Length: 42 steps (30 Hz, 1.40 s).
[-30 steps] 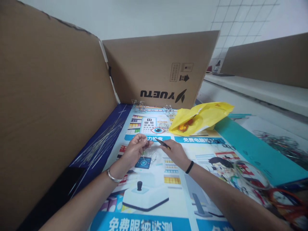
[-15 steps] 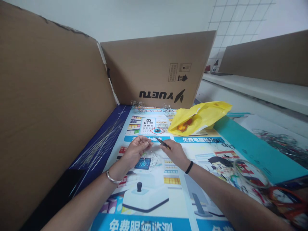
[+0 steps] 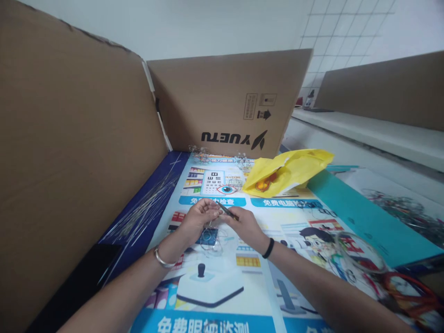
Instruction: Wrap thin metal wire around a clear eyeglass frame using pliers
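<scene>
Both forearms (image 3: 132, 280) angled inward, hands (image 3: 200, 219) close together, fingers (image 3: 209, 203) bent.

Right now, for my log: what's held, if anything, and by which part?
The right hand holds a dark pointed tool by its handle; whether the left hand pinches wire can't be told.

left hand (image 3: 197, 218): bare, shiny silver bangle (image 3: 161, 262) at wrist | right hand (image 3: 247, 229): bare, narrow black band (image 3: 268, 249) at wrist

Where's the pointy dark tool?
In the head view, the pointy dark tool is near the middle, held in the right hand, its tip close to the left hand.
</scene>
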Available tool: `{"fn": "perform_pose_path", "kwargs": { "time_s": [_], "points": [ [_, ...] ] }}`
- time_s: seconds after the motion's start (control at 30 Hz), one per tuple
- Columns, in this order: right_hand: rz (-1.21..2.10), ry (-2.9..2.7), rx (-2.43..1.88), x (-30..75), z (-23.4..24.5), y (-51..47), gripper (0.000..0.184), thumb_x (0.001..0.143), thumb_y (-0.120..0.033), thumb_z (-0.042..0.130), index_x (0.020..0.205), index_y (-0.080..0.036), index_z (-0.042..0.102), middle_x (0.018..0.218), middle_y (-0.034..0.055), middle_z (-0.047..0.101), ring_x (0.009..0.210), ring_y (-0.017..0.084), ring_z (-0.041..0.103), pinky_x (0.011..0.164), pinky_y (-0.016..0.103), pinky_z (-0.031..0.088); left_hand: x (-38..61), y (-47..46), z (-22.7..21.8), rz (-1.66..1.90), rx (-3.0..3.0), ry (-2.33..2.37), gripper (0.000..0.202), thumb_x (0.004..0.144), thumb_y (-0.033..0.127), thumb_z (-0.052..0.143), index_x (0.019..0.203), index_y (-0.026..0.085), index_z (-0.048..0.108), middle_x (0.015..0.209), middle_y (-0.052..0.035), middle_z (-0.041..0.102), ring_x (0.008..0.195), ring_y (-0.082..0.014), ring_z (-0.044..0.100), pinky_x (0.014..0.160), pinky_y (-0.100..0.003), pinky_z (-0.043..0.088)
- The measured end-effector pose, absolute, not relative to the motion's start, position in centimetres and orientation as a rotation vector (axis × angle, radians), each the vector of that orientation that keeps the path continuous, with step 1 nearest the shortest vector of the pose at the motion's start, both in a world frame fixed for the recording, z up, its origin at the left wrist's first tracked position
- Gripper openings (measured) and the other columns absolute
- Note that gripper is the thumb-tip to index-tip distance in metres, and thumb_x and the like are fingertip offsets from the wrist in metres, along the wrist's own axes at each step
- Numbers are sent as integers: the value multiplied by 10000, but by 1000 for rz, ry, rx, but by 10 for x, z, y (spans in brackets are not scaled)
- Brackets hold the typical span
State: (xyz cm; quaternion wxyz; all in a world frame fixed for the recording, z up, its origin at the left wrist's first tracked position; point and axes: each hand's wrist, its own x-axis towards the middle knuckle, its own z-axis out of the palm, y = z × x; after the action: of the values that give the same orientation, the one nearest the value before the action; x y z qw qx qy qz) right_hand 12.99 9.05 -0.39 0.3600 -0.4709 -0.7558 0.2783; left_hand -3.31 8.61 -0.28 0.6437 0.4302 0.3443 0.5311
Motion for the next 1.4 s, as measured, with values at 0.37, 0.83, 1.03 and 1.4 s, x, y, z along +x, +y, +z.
{"fn": "perform_pose_path", "kwargs": {
  "time_s": [0.37,0.83,1.03,1.4],
  "points": [
    [925,-1929,-1173,122,0,85,256,734,-298,535,555,-179,396,520,-59,348,509,76,325,465,203,244,-22,78,1,1339,1060,980,290,659,171,672,915,170,537,688,14,621,622,-112,575,568,-211,443],
    [834,-1889,-1131,140,-2,99,222,763,-330,488,609,-179,438,565,-53,373,546,86,348,496,204,273,-29,79,2,1091,1147,1007,224,674,346,671,728,141,598,623,21,537,539,-73,454,527,-199,359],
    [733,-1942,-1142,134,-1,94,241,763,-281,471,568,-186,365,535,-59,349,530,84,348,491,207,245,-26,78,1,1090,1174,992,204,671,306,672,688,145,548,597,30,503,548,-77,460,541,-203,380],
    [654,-1976,-1171,131,-5,93,224,759,-240,465,561,-186,376,532,-58,381,524,83,377,497,204,245,-25,82,-8,1116,1271,1011,193,691,278,647,658,154,502,567,37,491,513,-75,443,513,-200,364]
  ]
}}
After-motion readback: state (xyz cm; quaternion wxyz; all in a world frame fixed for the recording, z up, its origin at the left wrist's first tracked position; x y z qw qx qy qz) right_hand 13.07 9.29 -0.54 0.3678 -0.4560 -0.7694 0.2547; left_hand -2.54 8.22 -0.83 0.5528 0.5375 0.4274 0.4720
